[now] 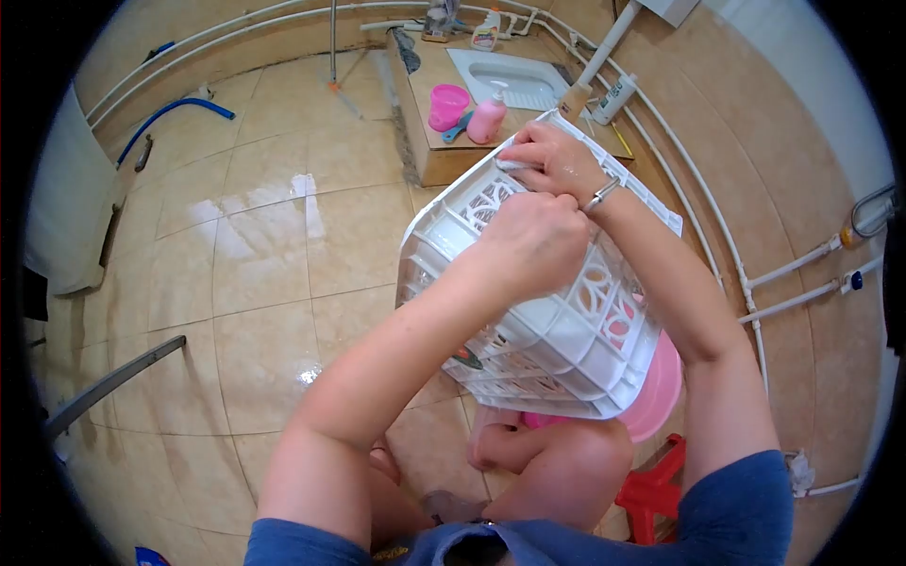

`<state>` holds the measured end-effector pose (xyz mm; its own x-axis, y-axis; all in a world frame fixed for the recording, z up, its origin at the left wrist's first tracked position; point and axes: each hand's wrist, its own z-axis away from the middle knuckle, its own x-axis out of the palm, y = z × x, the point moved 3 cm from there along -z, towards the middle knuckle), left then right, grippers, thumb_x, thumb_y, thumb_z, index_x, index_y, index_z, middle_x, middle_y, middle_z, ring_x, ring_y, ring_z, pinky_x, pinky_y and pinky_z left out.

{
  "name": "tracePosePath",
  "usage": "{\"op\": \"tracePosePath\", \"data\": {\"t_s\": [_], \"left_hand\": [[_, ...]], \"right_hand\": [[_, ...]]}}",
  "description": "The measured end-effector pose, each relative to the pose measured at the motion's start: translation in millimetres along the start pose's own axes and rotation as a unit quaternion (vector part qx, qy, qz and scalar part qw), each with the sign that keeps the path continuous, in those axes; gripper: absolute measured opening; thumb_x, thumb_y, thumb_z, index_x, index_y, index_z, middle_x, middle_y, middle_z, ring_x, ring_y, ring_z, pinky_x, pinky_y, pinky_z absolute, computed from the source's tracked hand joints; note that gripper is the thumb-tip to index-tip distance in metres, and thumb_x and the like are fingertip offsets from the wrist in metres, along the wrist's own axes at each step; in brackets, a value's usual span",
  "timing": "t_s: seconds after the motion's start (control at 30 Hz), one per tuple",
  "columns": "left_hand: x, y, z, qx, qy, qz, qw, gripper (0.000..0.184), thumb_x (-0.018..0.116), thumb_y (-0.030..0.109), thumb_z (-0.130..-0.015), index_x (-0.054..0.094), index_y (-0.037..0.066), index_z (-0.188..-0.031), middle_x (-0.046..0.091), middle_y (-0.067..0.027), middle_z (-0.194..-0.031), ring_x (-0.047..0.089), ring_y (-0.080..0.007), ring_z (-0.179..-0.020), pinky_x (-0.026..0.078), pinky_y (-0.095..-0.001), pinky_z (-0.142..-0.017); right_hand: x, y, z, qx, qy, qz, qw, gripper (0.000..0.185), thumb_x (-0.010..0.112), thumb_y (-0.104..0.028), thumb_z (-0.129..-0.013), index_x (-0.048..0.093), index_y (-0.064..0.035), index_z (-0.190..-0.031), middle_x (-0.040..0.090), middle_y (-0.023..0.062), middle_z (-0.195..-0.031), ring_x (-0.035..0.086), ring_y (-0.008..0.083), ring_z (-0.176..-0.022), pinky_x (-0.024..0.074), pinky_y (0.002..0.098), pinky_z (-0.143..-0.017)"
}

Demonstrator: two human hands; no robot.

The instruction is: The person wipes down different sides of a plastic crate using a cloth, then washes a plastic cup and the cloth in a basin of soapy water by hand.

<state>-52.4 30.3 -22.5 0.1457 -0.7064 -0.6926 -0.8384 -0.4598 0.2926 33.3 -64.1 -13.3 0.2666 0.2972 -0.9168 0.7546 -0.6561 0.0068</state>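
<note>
A white plastic basket (576,344) with cut-out sides is tilted above my lap, partly in front of a pink basin (653,396). My right hand (557,162), with a bracelet at the wrist, is at the basket's far edge. Its bent fingers close on a small white piece (514,165), perhaps a cloth; its kind is unclear. My left hand (536,241) is closed in a fist against the basket's side, just below the right hand. Whatever it grips is hidden. Water drops show on the right hand.
On a tiled step (429,104) stand a pink cup (449,107), a pink bottle (487,121) and a blue-handled brush (457,128), near a squat toilet (510,80). A red stool (651,491) is at lower right. White pipes (703,170) line the wall. The floor (264,274) has wet patches.
</note>
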Motion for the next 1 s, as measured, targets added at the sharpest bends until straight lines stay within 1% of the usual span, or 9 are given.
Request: {"op": "tracePosePath", "data": {"t_s": [0.1,0.3,0.4,0.53,0.6,0.63,0.77,0.9,1.0], "left_hand": [[4,-1,-2,0.019,0.025,0.016,0.999,0.014,0.057,0.015,-0.069,0.057,0.002,-0.063,0.056,-0.0110,-0.067,0.058,-0.0274,-0.062,0.048,-0.0369,-0.058],[0,0,0,-0.024,-0.058,0.000,0.998,0.013,0.056,0.014,-0.069,0.056,0.003,-0.062,0.054,-0.0108,-0.066,0.058,-0.0272,-0.062,0.048,-0.0370,-0.055],[-2,2,3,0.034,0.040,0.016,0.999,0.012,0.056,0.013,-0.067,0.054,0.004,-0.060,0.054,-0.0113,-0.065,0.057,-0.0267,-0.060,0.046,-0.0370,-0.052],[-5,12,11,0.085,0.058,-0.004,0.995,0.009,0.055,0.012,-0.065,0.052,0.005,-0.061,0.053,-0.0109,-0.063,0.056,-0.0255,-0.058,0.045,-0.0363,-0.050],[-12,23,24,0.092,0.028,-0.001,0.995,0.008,0.054,0.011,-0.065,0.052,0.004,-0.064,0.052,-0.0102,-0.063,0.056,-0.0246,-0.058,0.044,-0.0355,-0.050],[-16,22,30,0.084,-0.012,-0.002,0.996,0.007,0.053,0.010,-0.066,0.051,0.003,-0.066,0.051,-0.0093,-0.063,0.056,-0.0243,-0.059,0.044,-0.0342,-0.051],[-27,21,48,0.096,0.005,0.016,0.995,0.008,0.054,0.011,-0.066,0.049,0.005,-0.066,0.049,-0.0080,-0.063,0.055,-0.0238,-0.059,0.044,-0.0335,-0.050],[-20,14,46,0.084,0.060,0.040,0.994,0.010,0.057,0.011,-0.066,0.049,0.006,-0.066,0.048,-0.0067,-0.063,0.054,-0.0234,-0.058,0.043,-0.0342,-0.048],[-19,10,43,0.051,0.075,0.060,0.994,0.012,0.060,0.011,-0.065,0.049,0.007,-0.066,0.047,-0.0066,-0.063,0.053,-0.0238,-0.057,0.043,-0.0347,-0.048]], "right_hand": [[-7,-2,3,-0.033,-0.006,-0.070,0.997,0.018,0.061,-0.016,-0.070,0.064,-0.0160,-0.087,0.055,0.0054,-0.083,0.056,0.0244,-0.078,0.0462,0.0349,-0.066],[-2,-10,-4,0.084,-0.051,0.161,0.982,0.017,0.059,-0.011,-0.072,0.064,-0.0120,-0.088,0.057,0.0050,-0.085,0.056,0.0246,-0.081,0.0463,0.0346,-0.069],[-2,-7,-5,0.080,-0.042,0.030,0.995,0.018,0.061,-0.011,-0.070,0.063,-0.0101,-0.088,0.058,0.0059,-0.088,0.056,0.0256,-0.081,0.0463,0.0350,-0.070],[-8,-24,4,0.093,0.029,-0.202,0.975,0.019,0.066,-0.010,-0.067,0.062,-0.0066,-0.085,0.060,0.0082,-0.086,0.056,0.0255,-0.079,0.0450,0.0342,-0.071],[-13,-51,2,-0.039,0.026,-0.060,0.997,0.019,0.066,-0.008,-0.065,0.063,-0.0092,-0.083,0.062,0.0061,-0.083,0.057,0.0239,-0.079,0.0446,0.0335,-0.072],[-13,-59,0,0.003,0.024,-0.019,1.000,0.022,0.068,-0.008,-0.061,0.063,-0.0116,-0.082,0.063,0.0031,-0.082,0.058,0.0222,-0.080,0.0443,0.0325,-0.072],[-5,-80,-4,-0.144,0.095,-0.029,0.985,0.024,0.066,-0.009,-0.060,0.063,-0.0131,-0.084,0.063,0.0012,-0.086,0.058,0.0195,-0.082,0.0425,0.0332,-0.069],[-19,-66,0,-0.071,0.015,0.162,0.984,0.022,0.063,-0.011,-0.065,0.064,-0.0160,-0.087,0.061,-0.0020,-0.091,0.054,0.0170,-0.088,0.0381,0.0337,-0.072],[-17,-61,0,-0.032,0.014,0.147,0.989,0.022,0.062,-0.011,-0.066,0.064,-0.0157,-0.087,0.060,-0.0020,-0.086,0.053,0.0181,-0.087,0.0379,0.0335,-0.071]]}}
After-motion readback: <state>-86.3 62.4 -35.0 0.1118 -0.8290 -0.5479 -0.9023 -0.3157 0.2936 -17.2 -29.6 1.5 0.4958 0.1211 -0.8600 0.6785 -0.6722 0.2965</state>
